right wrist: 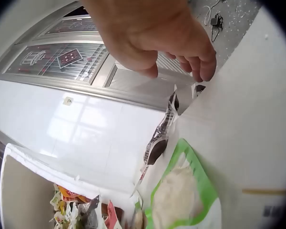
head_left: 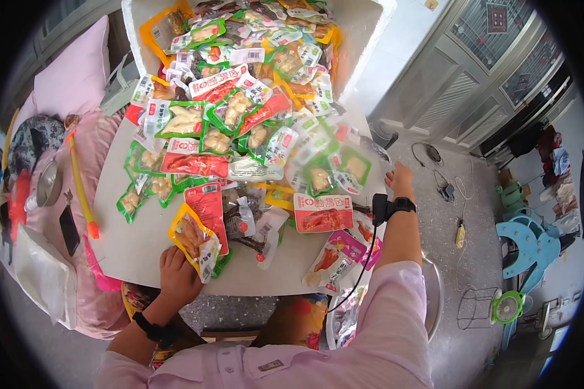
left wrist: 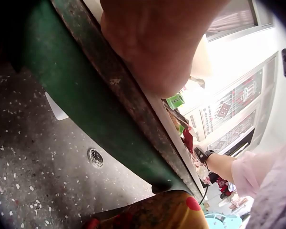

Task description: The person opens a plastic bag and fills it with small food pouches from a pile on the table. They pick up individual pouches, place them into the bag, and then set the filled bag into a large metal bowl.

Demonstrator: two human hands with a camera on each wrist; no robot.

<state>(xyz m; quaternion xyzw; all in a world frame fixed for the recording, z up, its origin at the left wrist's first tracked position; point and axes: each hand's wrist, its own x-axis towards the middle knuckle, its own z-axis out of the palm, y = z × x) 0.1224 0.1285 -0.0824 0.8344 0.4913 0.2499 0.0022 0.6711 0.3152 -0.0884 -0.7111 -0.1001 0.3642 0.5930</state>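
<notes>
In the head view my left hand (head_left: 180,277) rests at the table's near edge, its loosely curled fingers beside a yellow-edged food packet (head_left: 191,238). That packet leans over a red packet (head_left: 206,204). The left wrist view shows the heel of this hand, with its fingers hidden. My right hand (head_left: 401,179) hovers at the table's right edge, fingers loosely bent with nothing in them, as the right wrist view (right wrist: 152,36) also shows. Left of it, green-edged packets (head_left: 353,167) of pale meat are blurred. A dark narrow packet (right wrist: 159,138) stands below the hand in the right wrist view.
A large white foam box (head_left: 370,48) lies tipped at the back, packets spilling onto the table (head_left: 126,249). Nearer lie a red-and-white packet (head_left: 323,212) and a pink-and-white one (head_left: 334,258). A metal basin (head_left: 433,295) is low at right; a pink-covered seat (head_left: 104,285) is at left.
</notes>
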